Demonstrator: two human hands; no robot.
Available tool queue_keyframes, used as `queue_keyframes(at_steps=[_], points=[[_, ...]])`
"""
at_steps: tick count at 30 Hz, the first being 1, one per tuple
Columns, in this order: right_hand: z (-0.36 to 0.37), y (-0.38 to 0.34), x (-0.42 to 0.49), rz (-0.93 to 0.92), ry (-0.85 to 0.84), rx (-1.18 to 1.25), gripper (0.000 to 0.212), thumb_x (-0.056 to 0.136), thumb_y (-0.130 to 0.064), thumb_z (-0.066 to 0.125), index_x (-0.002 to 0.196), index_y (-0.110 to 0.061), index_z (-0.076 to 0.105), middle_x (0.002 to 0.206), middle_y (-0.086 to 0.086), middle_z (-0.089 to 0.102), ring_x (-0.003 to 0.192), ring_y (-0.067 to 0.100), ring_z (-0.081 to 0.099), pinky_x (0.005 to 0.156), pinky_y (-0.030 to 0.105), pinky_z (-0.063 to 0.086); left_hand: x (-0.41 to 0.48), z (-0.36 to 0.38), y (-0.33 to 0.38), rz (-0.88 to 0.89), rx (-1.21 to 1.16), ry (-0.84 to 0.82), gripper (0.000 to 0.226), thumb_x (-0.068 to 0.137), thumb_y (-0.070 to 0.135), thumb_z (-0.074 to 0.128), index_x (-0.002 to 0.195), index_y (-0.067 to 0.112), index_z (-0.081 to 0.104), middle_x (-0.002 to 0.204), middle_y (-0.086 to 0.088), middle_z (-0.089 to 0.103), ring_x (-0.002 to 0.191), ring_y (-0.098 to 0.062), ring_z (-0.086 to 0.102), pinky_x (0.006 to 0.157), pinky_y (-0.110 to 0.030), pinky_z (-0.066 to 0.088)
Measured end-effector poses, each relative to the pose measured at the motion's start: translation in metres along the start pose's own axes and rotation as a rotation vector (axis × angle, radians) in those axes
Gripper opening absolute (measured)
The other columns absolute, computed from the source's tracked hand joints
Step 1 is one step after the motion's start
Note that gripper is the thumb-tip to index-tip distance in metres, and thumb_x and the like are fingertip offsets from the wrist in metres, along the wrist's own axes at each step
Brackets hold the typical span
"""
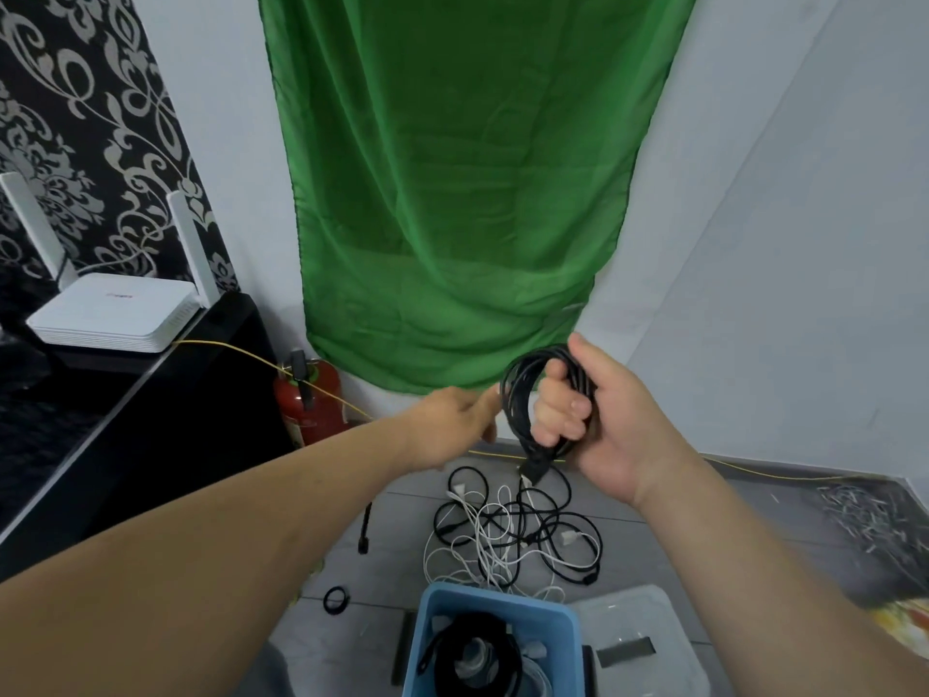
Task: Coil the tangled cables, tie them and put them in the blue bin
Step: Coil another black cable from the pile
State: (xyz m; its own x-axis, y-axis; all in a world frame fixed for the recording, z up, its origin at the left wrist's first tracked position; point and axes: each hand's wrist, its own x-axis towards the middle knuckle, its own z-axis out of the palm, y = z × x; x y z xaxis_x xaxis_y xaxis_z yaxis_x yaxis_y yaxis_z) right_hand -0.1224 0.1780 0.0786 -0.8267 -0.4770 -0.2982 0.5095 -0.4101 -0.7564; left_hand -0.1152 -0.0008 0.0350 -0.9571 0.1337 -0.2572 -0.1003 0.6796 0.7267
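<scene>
i can read no text from here; the small red mark (pixel 119 295) on the white router (pixel 115 319) is too blurred.

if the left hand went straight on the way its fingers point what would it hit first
The black cable coil gripped in the right hand. The left hand looks almost touching it at the fingertips, though depth is unclear.

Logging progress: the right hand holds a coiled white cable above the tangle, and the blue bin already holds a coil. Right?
Not quite. The head view shows the coiled cable in the right hand is black, not white. It is above the tangle, and the blue bin already holds a coil.
</scene>
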Motion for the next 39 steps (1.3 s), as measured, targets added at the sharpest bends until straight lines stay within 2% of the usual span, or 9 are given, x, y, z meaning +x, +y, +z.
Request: queue_keyframes(at_steps=[4,7,11,15,21,26,30,36,39], points=[[-0.005,-0.002,0.013,-0.142,0.246,0.260,0.044,0.108,-0.049,0.039,0.075,-0.021,0.047,0.052,-0.005,0.034,0.043,0.014,0.030,0.052,0.029,0.036,-0.001,0.024,-0.010,0.054,0.002,-0.167,0.024,0.104,0.039,0.049,0.087,0.022,0.054,0.074,0.000,0.056,0.060,-0.017,0.058,0.064,-0.032,0.056],[-0.014,-0.007,0.020,-0.240,0.477,0.304,0.041,0.108,-0.048,0.042,0.079,-0.019,0.045,0.052,-0.001,0.047,0.042,0.016,0.043,0.052,0.029,0.042,-0.004,0.029,-0.017,0.076,0.093,-0.242,0.016,0.102,0.028,0.050,0.087,0.026,0.054,0.072,0.002,0.061,0.062,-0.015,0.059,0.061,-0.026,0.051],[-0.032,-0.013,0.019,-0.348,0.728,0.184,0.039,0.107,-0.048,0.042,0.090,-0.014,0.048,0.059,0.003,0.068,0.046,0.017,0.057,0.054,0.029,0.050,-0.012,0.031,-0.012,0.106,0.220,-0.326,0.029,0.106,0.038,0.046,0.097,0.015,0.061,0.070,0.001,0.059,0.052,-0.005,0.052,0.061,-0.023,0.048],[-0.038,-0.006,0.019,-0.465,0.805,-0.218,0.029,0.106,-0.043,0.045,0.097,-0.016,0.050,0.077,0.011,0.076,0.053,0.019,0.060,0.057,0.031,0.051,-0.017,0.032,0.006,0.243,0.300,-0.223,0.030,0.104,0.046,0.048,0.093,0.020,0.058,0.079,0.005,0.061,0.070,-0.014,0.057,0.065,-0.028,0.047],[-0.037,0.005,0.017,-0.593,0.753,-0.805,0.028,0.102,-0.047,0.053,0.096,-0.020,0.053,0.076,0.000,0.075,0.065,0.017,0.069,0.068,0.035,0.052,-0.020,0.026,0.031,0.467,0.270,-0.074,0.017,0.101,0.038,0.056,0.103,0.021,0.057,0.088,0.001,0.066,0.079,-0.020,0.061,0.074,-0.040,0.053],[-0.040,0.014,0.017,-0.370,0.524,-1.169,0.038,0.094,-0.059,0.055,0.089,-0.022,0.057,0.068,0.002,0.072,0.062,0.021,0.070,0.068,0.045,0.059,-0.018,-0.006,0.025,0.595,0.331,0.226,0.018,0.091,0.042,0.068,0.103,0.029,0.070,0.083,0.006,0.072,0.073,-0.015,0.064,0.065,-0.033,0.053],[-0.025,0.020,0.013,-0.152,0.333,-0.986,0.045,0.104,-0.047,0.048,0.083,-0.008,0.056,0.049,0.006,0.056,0.038,0.020,0.047,0.048,0.029,0.041,-0.011,-0.028,0.018,0.540,0.109,0.371,0.022,0.081,0.042,0.084,0.089,0.024,0.075,0.057,0.018,0.057,0.053,-0.001,0.051,0.055,-0.022,0.039],[-0.016,0.017,0.009,0.029,0.241,-0.739,0.059,0.108,-0.050,0.038,0.072,-0.006,0.056,0.040,0.007,0.035,0.032,0.019,0.030,0.048,0.033,0.035,-0.012,-0.037,0.015,0.598,0.068,0.247,0.016,0.094,0.018,0.073,0.109,0.015,0.078,0.088,0.018,0.065,0.082,0.000,0.062,0.075,-0.012,0.044],[-0.014,0.014,0.002,0.057,0.151,-0.634,0.062,0.104,-0.057,0.038,0.072,-0.008,0.055,0.043,0.005,0.030,0.036,0.019,0.027,0.049,0.033,0.036,-0.013,-0.041,0.010,0.522,0.021,0.221,0.017,0.097,0.016,0.069,0.110,0.011,0.078,0.085,0.017,0.066,0.075,0.007,0.061,0.070,-0.006,0.042]])
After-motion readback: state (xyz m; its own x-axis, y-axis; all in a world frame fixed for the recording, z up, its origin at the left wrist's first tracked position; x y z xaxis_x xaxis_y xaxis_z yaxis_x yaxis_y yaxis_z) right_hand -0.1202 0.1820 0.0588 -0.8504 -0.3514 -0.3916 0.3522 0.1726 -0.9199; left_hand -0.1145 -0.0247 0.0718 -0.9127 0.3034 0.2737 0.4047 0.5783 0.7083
